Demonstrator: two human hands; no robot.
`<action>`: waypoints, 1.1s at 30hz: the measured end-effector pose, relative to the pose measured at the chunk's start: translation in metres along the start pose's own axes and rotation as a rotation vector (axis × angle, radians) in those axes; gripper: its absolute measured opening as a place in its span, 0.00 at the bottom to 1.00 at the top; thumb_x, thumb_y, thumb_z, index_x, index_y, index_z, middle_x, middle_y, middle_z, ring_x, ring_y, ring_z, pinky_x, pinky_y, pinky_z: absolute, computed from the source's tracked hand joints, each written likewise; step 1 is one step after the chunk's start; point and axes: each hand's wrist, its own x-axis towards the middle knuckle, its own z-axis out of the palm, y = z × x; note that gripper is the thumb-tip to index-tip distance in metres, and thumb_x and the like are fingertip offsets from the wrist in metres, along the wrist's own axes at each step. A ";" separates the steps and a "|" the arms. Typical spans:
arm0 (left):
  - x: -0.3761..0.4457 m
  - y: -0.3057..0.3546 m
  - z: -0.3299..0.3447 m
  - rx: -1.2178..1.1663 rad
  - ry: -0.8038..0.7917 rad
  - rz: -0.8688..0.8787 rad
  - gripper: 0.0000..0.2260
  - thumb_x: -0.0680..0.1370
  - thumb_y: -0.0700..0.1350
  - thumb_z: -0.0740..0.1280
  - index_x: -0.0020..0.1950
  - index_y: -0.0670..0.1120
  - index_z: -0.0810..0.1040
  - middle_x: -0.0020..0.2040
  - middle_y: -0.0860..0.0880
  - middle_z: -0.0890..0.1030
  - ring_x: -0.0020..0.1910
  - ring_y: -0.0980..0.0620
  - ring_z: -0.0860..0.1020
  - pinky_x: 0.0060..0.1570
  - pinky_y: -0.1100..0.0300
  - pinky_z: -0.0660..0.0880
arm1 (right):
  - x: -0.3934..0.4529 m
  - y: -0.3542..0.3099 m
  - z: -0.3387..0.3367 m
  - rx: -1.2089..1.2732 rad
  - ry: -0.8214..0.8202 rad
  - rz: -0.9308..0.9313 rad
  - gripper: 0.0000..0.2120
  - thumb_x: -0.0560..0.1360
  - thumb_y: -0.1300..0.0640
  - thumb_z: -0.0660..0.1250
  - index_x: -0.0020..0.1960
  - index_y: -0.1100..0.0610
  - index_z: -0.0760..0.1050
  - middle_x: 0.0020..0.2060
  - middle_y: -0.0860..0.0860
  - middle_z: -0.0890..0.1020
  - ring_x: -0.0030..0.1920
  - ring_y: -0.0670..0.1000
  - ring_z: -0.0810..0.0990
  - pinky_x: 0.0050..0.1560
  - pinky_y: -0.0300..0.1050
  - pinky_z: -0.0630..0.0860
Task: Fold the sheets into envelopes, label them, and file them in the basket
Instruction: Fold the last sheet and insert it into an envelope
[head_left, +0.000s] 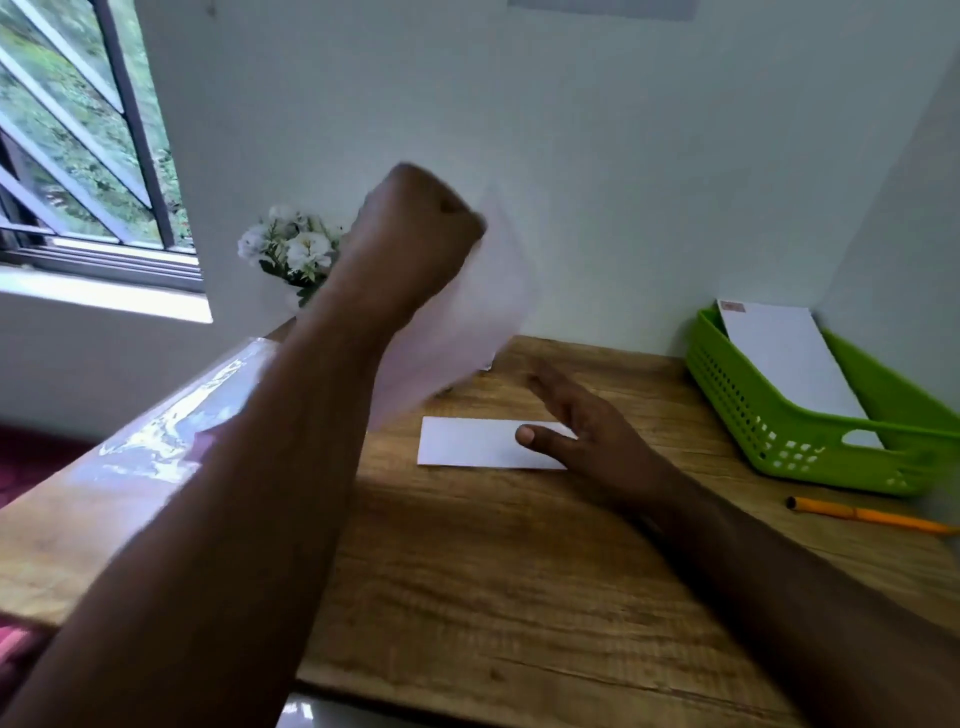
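Left hand (415, 234) raised above the bench (519, 571), fingers curled tight on a blurred white sheet (467, 332) hanging down from the fist toward 5 o'clock; sheet off the bench surface, lower edge close over it. Exact pinch hidden behind the fist.

Right hand (587, 431) low over bench centre, fingers straight and spread apart, pointing toward 11 o'clock; thumb tip resting on the right end of a folded white envelope (483, 441). Envelope lying flat on the bench, long side running 9 to 3 o'clock, right end partly covered by the hand.

Green basket (753, 405) at 3 o'clock of the envelope, well apart, at the bench's far right against the wall. One finished white envelope (789, 364) leaning inside it, small reddish mark at its top left corner, text unreadable.

Orange pen (872, 515) lying flat on the bench just at 6 o'clock of the basket, touching neither basket nor hand.

White flowers (291, 244) at 9 o'clock of the raised fist, at the bench's far left corner, partly hidden by the forearm. Shiny plastic wrap (171, 431) along the bench's left edge. Window (78, 130) at upper left.
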 end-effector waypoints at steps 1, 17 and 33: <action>0.001 0.018 -0.002 -0.171 -0.049 0.006 0.11 0.74 0.43 0.69 0.37 0.36 0.76 0.25 0.48 0.63 0.20 0.52 0.61 0.23 0.68 0.55 | 0.000 -0.002 0.000 0.172 0.014 -0.021 0.28 0.72 0.50 0.71 0.68 0.39 0.65 0.63 0.33 0.74 0.65 0.35 0.70 0.64 0.34 0.68; -0.020 -0.092 0.109 -1.030 -0.248 -0.550 0.15 0.77 0.36 0.67 0.64 0.41 0.75 0.56 0.42 0.82 0.53 0.41 0.82 0.49 0.45 0.80 | 0.009 0.017 -0.020 0.572 0.136 0.082 0.32 0.68 0.69 0.73 0.61 0.40 0.74 0.58 0.49 0.82 0.59 0.54 0.80 0.57 0.55 0.77; -0.029 -0.085 0.113 -1.345 -0.465 -0.573 0.31 0.74 0.65 0.63 0.69 0.45 0.71 0.60 0.42 0.80 0.59 0.39 0.78 0.55 0.42 0.76 | 0.010 0.020 -0.019 0.558 0.388 0.155 0.14 0.76 0.58 0.67 0.61 0.50 0.79 0.53 0.48 0.84 0.54 0.53 0.82 0.42 0.49 0.80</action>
